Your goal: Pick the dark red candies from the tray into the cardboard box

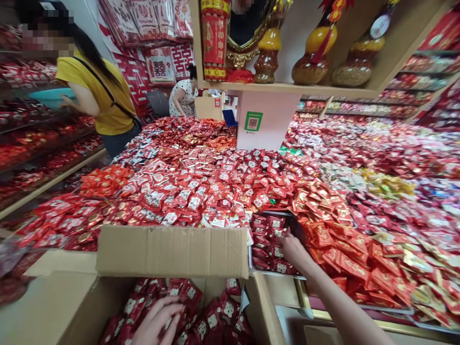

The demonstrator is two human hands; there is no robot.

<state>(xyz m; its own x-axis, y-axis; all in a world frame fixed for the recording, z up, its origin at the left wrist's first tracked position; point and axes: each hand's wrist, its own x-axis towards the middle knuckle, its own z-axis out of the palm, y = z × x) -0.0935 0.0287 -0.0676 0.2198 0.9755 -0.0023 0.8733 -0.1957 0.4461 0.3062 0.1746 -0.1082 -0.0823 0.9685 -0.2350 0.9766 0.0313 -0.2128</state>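
Observation:
An open cardboard box (172,251) at the bottom holds many dark red candy packets (215,321) with pale printed characters. Inside it, my left hand (158,321) lies over the packets, fingers stretched and slightly apart, touching the ones beneath. Beyond the box's right corner, a dark-sided tray (296,225) contains similar dark red packets (264,239). My right hand (294,249) reaches into this tray at its right side. Its fingers are curled down among the packets, and whatever they pinch is hidden.
Heaps of wrapped sweets (187,182) cover the wide display. Brighter red packets (348,258) border the tray on the right. A pillar (266,120) and a shelf (287,88) with gourd-shaped jars rise ahead. A person in yellow (111,96) stands left; another person (181,98) bends behind.

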